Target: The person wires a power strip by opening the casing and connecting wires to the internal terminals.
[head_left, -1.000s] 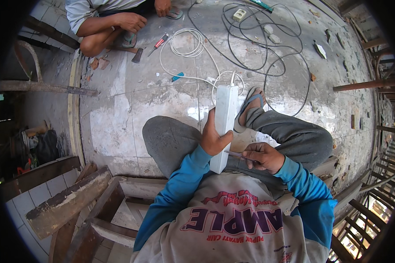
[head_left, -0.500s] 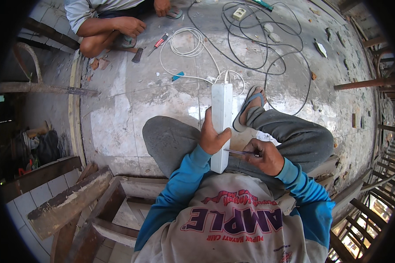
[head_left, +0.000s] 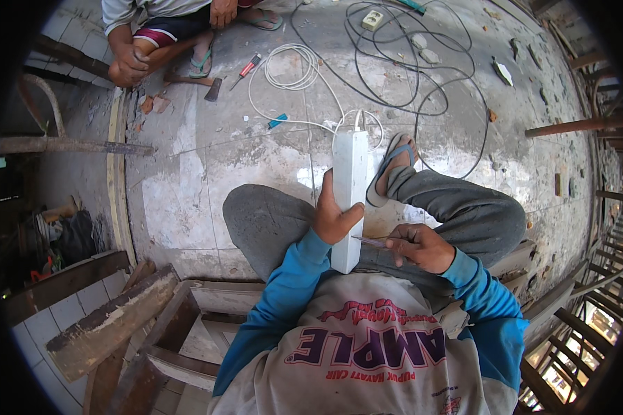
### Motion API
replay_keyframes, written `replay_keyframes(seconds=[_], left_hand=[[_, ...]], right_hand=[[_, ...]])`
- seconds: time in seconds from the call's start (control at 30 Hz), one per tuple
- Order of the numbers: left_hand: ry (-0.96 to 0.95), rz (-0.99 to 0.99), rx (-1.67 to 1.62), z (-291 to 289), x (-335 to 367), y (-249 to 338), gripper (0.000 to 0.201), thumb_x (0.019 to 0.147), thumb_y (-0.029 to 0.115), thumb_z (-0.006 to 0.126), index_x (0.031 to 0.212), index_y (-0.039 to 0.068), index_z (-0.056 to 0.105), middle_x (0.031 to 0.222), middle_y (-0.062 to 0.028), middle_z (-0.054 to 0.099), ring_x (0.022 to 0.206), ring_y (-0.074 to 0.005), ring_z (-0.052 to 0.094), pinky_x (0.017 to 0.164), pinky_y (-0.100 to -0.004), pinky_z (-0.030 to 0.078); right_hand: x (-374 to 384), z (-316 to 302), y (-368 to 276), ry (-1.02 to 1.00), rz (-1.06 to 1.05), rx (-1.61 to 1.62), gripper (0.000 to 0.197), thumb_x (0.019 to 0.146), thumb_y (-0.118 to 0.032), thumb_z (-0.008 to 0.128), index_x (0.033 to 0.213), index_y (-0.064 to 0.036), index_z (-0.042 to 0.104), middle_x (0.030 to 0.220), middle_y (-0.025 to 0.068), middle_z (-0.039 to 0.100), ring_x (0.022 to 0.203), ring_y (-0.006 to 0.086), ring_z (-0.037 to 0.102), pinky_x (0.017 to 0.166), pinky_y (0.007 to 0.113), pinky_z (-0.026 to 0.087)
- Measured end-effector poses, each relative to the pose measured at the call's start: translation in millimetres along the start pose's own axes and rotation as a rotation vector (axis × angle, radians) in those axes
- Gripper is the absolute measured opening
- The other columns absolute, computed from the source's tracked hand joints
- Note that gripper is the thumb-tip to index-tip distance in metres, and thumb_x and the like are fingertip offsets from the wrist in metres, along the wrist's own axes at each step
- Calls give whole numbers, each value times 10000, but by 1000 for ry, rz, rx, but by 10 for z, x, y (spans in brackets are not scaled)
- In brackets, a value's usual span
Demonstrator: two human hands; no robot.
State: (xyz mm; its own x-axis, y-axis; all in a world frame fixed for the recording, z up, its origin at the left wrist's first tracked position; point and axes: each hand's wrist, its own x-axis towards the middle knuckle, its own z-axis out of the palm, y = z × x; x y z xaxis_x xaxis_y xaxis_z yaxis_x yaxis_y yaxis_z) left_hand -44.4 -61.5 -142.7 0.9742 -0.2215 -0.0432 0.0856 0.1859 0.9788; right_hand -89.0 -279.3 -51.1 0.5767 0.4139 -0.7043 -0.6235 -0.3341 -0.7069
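A long white power strip (head_left: pixel 351 166) stands lengthwise between my knees, its white cable (head_left: pixel 294 81) running from the far end to a loose coil on the floor. My left hand (head_left: pixel 335 216) is wrapped around the strip near its lower half, thumb across the near face. In my right hand (head_left: pixel 423 247) is a thin screwdriver (head_left: pixel 372 241), pinched between the fingers. Its tip meets the right side of the strip, just below my left thumb. My fingers hide most of the screwdriver's handle.
Beyond my feet lie a red screwdriver (head_left: pixel 248 67), a teal piece (head_left: pixel 277 121), a hatchet (head_left: pixel 213 88) and a tangled black cable (head_left: pixel 422 97) with a socket (head_left: pixel 372 21). Another person (head_left: pixel 163 41) squats at the far left. Wooden frames (head_left: pixel 180 325) stand at my near left.
My right fingers have loosened and spread around the screwdriver, with the hand slightly turned. The strip stays in place. The other person's legs have shifted, and one hand has moved left onto a knee.
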Motion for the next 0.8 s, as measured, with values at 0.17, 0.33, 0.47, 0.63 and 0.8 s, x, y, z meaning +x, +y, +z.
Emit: replay_keyframes(seconds=[0.17, 0.33, 0.47, 0.63, 0.8], left_hand=[[94, -206, -393, -124, 45, 58, 650, 759, 17, 561, 1372, 21, 346, 1107, -135, 563, 958, -196, 596, 818, -353, 533], [89, -256, -522, -161, 65, 57, 670, 735, 57, 562, 1373, 24, 360, 1103, -147, 566, 937, -211, 618, 794, -352, 564], [99, -253, -510, -153, 63, 51, 689, 726, 59, 570, 1382, 24, 362, 1114, -145, 566, 943, -211, 611, 813, -348, 553], [97, -227, -414, -126, 61, 83, 708, 741, 48, 583, 1407, 16, 342, 1128, -137, 564, 980, -201, 591, 836, -352, 528], [69, -186, -353, -119, 55, 27, 704, 761, 31, 579, 1418, 11, 327, 1130, -130, 562, 996, -199, 584, 848, -361, 522]], right_hand=[[-101, 45, -37, 305, -236, -316, 194, 931, -173, 664, 963, 18, 642, 727, 111, 655, 647, 191, 643, 595, 327, 487], [-167, 93, -173, 385, -348, -460, 172, 865, -143, 710, 930, 4, 648, 799, 193, 675, 712, 351, 681, 634, 393, 513], [-187, 96, -184, 386, -405, -540, 160, 853, -144, 710, 937, -20, 655, 838, 191, 685, 754, 391, 673, 654, 422, 521], [-174, 99, -144, 403, -414, -598, 162, 860, -156, 699, 944, -25, 654, 855, 193, 685, 769, 388, 672, 663, 435, 528], [-181, 133, -253, 467, -481, -862, 158, 822, -129, 706, 941, -41, 651, 843, 153, 636, 795, 378, 657, 690, 440, 533]])
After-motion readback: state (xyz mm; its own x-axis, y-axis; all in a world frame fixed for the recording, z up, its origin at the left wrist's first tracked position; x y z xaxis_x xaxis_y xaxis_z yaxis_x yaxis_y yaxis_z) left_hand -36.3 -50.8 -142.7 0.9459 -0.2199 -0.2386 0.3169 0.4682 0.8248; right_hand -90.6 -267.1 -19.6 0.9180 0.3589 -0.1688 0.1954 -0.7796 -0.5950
